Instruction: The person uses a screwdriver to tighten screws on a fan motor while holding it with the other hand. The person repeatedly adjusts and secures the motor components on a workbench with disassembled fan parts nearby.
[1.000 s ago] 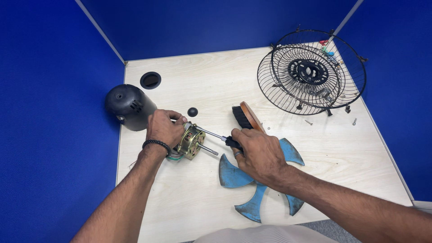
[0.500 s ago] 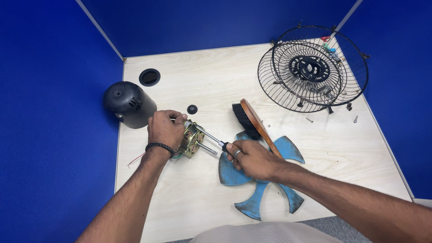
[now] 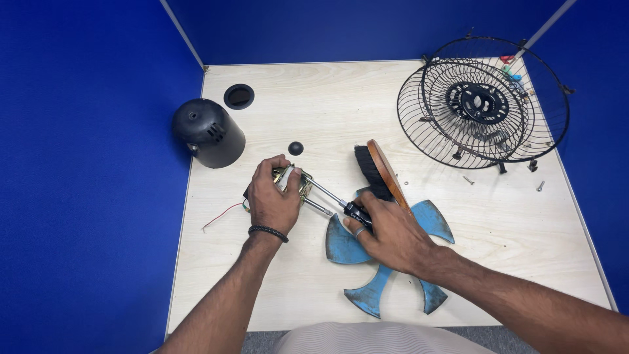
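At the far left of the pale wooden bench (image 3: 458, 288), a dark, domed motor cover (image 3: 208, 132) lies on its side at the edge, with a round black grommet hole (image 3: 239, 96) just behind it. A thin red wire (image 3: 221, 215) trails across the bench toward the left hand (image 3: 273, 198), whose fingers are curled down over a small brass-coloured fan motor (image 3: 293, 182) resting on the bench, gripping it from above; a dark band sits on that wrist. A small black knob (image 3: 296, 148) lies just beyond the hand. From the motor a bare metal shaft sticks out to the right, and alongside it runs the blade of a screwdriver (image 3: 341, 203), its tip at the motor. The right hand (image 3: 388, 231) pinches the screwdriver's black handle between thumb and fingers, low over a blue fan blade (image 3: 386, 262) that lies flat on the bench under it. Touching the blade's upper edge lies a wooden-backed brush (image 3: 377, 170) with black bristles. Farther right, toward the back corner, two black wire fan guards (image 3: 481, 105) are stacked, with a few loose screws (image 3: 468, 179) on the bench in front of them.
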